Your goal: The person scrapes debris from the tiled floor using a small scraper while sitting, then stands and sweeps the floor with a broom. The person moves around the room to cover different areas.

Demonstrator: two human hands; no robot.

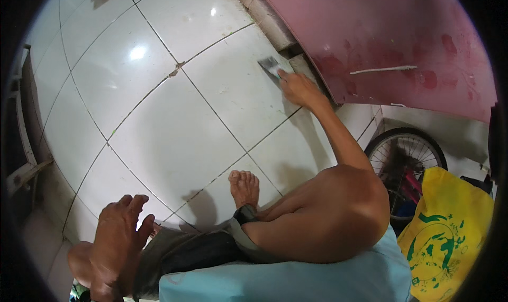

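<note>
My right hand (pixel 297 88) is wrapped around the handle of a flat hand tool (pixel 270 65) with a wide grey head and a bit of teal at the grip. Whether it is a paintbrush or a scraper cannot be told. Its head is at the white tiled floor (pixel 170 115), close to the stone blocks along the tiles' edge. Small green and pale specks lie on the tiles near it. Over my left knee, my left hand (pixel 119 238) holds nothing, its fingers loosely apart. My bare foot (pixel 244 187) rests on the floor between the two hands.
A pink panel (pixel 381 36) with red smears and a white streak leans over grey stone blocks (pixel 274 24) at right. Below it are a bicycle wheel (pixel 406 145) and a yellow bag (pixel 448 230) with green print. A worn frame (pixel 24 159) stands at the left rim.
</note>
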